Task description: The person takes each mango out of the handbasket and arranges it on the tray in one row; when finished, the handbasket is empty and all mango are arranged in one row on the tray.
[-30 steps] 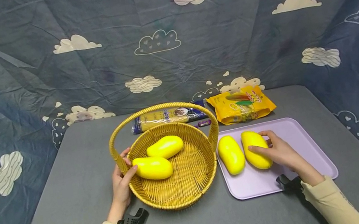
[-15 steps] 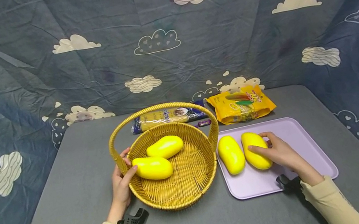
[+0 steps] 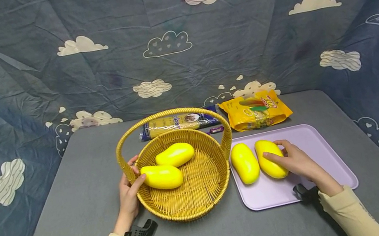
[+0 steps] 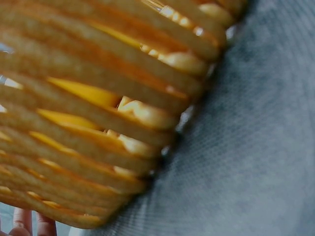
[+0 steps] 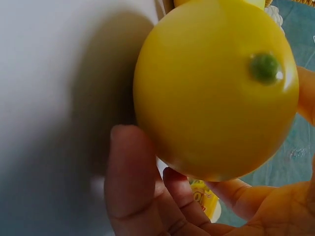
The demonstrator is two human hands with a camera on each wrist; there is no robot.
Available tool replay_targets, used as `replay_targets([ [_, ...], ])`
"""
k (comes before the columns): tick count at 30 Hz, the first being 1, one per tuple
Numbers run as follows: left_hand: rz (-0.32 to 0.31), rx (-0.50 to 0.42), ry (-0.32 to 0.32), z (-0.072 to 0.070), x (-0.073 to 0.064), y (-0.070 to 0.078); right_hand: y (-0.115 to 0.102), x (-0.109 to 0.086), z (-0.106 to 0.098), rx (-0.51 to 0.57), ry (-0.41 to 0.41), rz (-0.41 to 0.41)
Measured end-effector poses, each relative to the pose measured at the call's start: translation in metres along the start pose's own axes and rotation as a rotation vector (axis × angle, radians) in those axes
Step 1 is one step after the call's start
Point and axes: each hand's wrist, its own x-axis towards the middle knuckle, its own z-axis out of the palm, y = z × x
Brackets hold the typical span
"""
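A round wicker basket [image 3: 203, 180] with a tall arched handle stands at the middle of the table. My left hand [image 3: 127, 195] holds its left side at the foot of the handle, thumb over the rim. Inside lie two yellow mangoes, one farther back [image 3: 175, 155] and one nearer [image 3: 163, 177]. On the lilac tray [image 3: 314, 143] to the right, my right hand [image 3: 298, 161] grips another mango [image 3: 265, 149], thumb across its top. That mango [image 5: 211, 93] shows a green stem spot in the right wrist view. A similar mango [image 3: 245, 164] lies just left of it.
Behind the basket lies a blue-ended pack of spaghetti [image 3: 182, 122], with a small purple wrapped candy [image 3: 216, 130] near it. A yellow bag [image 3: 256, 111] rests behind the tray. Cloud-patterned cloth [image 3: 173, 66] hangs around the grey table [image 3: 69, 188].
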Motion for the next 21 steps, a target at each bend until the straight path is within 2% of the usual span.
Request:
replay_targets([
  [21, -0.008, -0.003, 0.002, -0.0006, -0.0003, -0.0007, -0.0014, -0.0019, 0.0004, 0.016, -0.02, 0.018],
])
